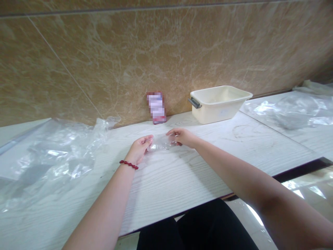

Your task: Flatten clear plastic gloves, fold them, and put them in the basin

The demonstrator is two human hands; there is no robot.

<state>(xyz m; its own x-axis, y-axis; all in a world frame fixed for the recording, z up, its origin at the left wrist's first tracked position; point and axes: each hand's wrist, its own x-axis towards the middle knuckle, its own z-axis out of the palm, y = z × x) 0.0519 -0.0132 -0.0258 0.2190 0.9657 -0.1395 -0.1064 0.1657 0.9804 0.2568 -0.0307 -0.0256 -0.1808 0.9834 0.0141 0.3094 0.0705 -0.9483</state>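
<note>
Between my two hands a small clear plastic bag (161,141) is stretched out just above the white tabletop. My left hand (140,147) pinches its left end between thumb and fingers; a red bead bracelet (129,164) circles that wrist. At the other end my right hand (183,137) is closed on the bag, with fingers bent and partly hidden behind it. I cannot make out anything inside the bag.
Large crumpled clear plastic (59,149) covers the left of the table (166,194). A cream bin (215,111) with a grey handle stands at the back right. A phone (156,108) leans on the marbled wall (130,62). More clear plastic (299,107) lies far right.
</note>
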